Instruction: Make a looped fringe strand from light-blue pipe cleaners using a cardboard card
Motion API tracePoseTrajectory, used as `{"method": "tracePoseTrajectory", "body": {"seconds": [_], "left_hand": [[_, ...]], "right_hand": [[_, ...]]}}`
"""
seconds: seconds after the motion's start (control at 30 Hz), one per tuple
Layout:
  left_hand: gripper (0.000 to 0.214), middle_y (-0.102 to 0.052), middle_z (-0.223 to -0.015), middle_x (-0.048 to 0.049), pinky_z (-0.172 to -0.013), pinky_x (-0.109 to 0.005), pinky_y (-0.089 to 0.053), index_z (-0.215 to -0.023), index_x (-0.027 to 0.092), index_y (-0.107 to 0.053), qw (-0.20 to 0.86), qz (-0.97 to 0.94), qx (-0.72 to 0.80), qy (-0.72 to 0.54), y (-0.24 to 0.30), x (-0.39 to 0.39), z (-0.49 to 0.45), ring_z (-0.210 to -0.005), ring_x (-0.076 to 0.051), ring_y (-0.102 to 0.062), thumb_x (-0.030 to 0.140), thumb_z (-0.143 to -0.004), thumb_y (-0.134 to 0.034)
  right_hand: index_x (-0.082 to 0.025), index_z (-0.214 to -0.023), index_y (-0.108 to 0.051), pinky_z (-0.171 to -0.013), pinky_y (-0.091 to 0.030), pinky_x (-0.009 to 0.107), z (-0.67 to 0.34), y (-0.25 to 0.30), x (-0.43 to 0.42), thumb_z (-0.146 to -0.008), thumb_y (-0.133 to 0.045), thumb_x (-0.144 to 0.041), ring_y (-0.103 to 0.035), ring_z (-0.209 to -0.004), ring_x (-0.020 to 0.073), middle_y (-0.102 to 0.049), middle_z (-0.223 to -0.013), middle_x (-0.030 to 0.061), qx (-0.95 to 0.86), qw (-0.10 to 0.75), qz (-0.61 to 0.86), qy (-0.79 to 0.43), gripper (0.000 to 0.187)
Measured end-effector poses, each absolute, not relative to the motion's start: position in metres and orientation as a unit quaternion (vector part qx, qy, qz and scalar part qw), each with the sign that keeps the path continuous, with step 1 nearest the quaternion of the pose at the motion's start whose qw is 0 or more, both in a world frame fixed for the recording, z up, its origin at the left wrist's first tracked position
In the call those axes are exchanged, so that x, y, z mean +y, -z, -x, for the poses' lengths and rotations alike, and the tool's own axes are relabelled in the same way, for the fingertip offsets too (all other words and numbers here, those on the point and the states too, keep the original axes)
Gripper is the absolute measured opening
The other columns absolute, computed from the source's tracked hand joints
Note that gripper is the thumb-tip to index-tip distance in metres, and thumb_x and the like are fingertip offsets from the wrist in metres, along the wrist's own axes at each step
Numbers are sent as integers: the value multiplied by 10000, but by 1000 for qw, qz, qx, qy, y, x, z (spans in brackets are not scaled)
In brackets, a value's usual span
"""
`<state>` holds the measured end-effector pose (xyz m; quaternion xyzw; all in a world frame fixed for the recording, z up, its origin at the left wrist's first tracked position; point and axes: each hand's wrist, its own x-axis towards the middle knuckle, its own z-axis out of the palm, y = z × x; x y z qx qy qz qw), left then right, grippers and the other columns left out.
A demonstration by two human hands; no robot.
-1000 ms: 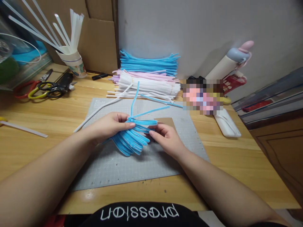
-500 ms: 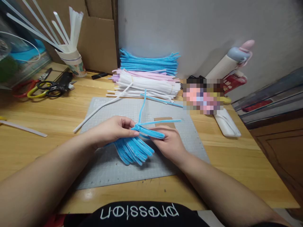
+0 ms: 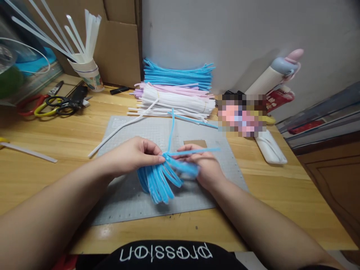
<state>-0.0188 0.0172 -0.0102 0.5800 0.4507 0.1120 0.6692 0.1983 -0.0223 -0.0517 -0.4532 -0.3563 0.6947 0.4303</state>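
A bunch of fuzzy blue pipe cleaners [image 3: 157, 183], bent into loops and gathered at one end, hangs over the cutting mat. My left hand [image 3: 140, 155] pinches the gathered end between thumb and fingers. On the other side, my right hand [image 3: 206, 165] has its fingers curled around a few loops that stick out to the right; these are smeared by motion, and the thumb is mostly hidden. Two loose stem ends leave the gathered point: one stands up, the other runs right across the right hand's fingers.
Under the hands lies a grey cutting mat [image 3: 126, 202] with a small brown card [image 3: 195, 143]. Behind are bundles of blue [image 3: 178, 77] and white pipe cleaners [image 3: 180, 101]. Scissors [image 3: 42, 105] and a cup of white strips [image 3: 90, 71] stand left, a bottle [image 3: 264, 82] right.
The sideways loops and my right hand have shifted slightly right and down. The hanging loops have spread apart and swung lower. My left hand keeps its pinch.
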Motion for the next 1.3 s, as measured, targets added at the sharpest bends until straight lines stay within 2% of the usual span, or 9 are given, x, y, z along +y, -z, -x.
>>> {"method": "tracePoseTrajectory", "body": {"seconds": [0.1,0.2,0.37,0.67,0.93,1.03,1.13,1.23,1.3], "left_hand": [[236,-666,-681,1,-580,-213,-430,-781,161,-699,665,-626,404,-53,8,13,20,-598,-109,-559,393,-741,-683],[244,-664,-698,3,-573,-206,-416,-806,169,-706,628,-678,382,-13,6,8,18,-613,-112,-554,402,-753,-657],[211,-617,-641,31,-497,-186,-359,-784,180,-700,529,-747,402,1,4,0,14,-560,-95,-499,372,-760,-616],[276,-726,-802,-16,-606,-238,-444,-901,173,-714,503,-725,469,-40,8,8,10,-703,-163,-617,373,-732,-628],[160,-703,-760,6,-622,-263,-426,-876,203,-699,380,-803,454,-62,8,-1,5,-676,-154,-620,290,-762,-627],[302,-692,-933,-21,-801,-325,-443,-993,210,-649,292,-823,461,-158,6,-5,6,-879,-205,-621,357,-732,-686],[411,-590,-1204,-51,-1012,-368,-353,-1145,236,-556,215,-748,510,-366,8,3,11,-1141,-236,-514,412,-784,-646],[489,-524,-1286,-85,-1016,-346,-372,-1245,223,-463,293,-606,524,-522,18,19,15,-1195,-228,-482,446,-827,-582],[569,-557,-1240,-118,-981,-347,-407,-1212,169,-496,463,-585,483,-459,26,29,16,-1163,-246,-514,499,-769,-630]], "right_hand": [[-136,-832,-601,-532,-517,252,-200,47,-19,-721,-536,-222,-656,-657,158,-701,-778,82,-250,358,382,-814,155],[-128,-847,-603,-457,-452,195,-196,41,-26,-813,-547,-446,-599,-584,114,-644,-706,47,-301,283,349,-841,325],[-171,-819,-573,-596,-459,198,-185,35,-40,-640,-789,-262,-564,-620,70,-612,-711,-31,-407,281,364,-789,295],[-177,-851,-612,-763,-475,298,-182,50,-35,-642,-788,-326,-611,-744,129,-656,-773,-2,-385,393,445,-707,312],[-159,-916,-636,-715,-482,293,-178,49,-41,-690,-755,-353,-618,-671,120,-675,-738,3,-370,319,430,-759,320],[-158,-871,-658,-677,-490,286,-179,50,-38,-690,-747,-372,-621,-642,124,-680,-705,0,-367,355,447,-734,294],[-171,-874,-659,-647,-501,274,-184,51,-31,-695,-744,-377,-628,-616,126,-686,-697,-3,-344,427,455,-702,286],[-186,-885,-659,-666,-518,277,-190,52,-22,-697,-746,-378,-644,-636,135,-696,-727,-1,-336,488,433,-679,283],[-186,-897,-664,-683,-526,283,-192,53,-17,-697,-747,-380,-653,-660,144,-700,-743,2,-346,496,418,-677,291]]}}
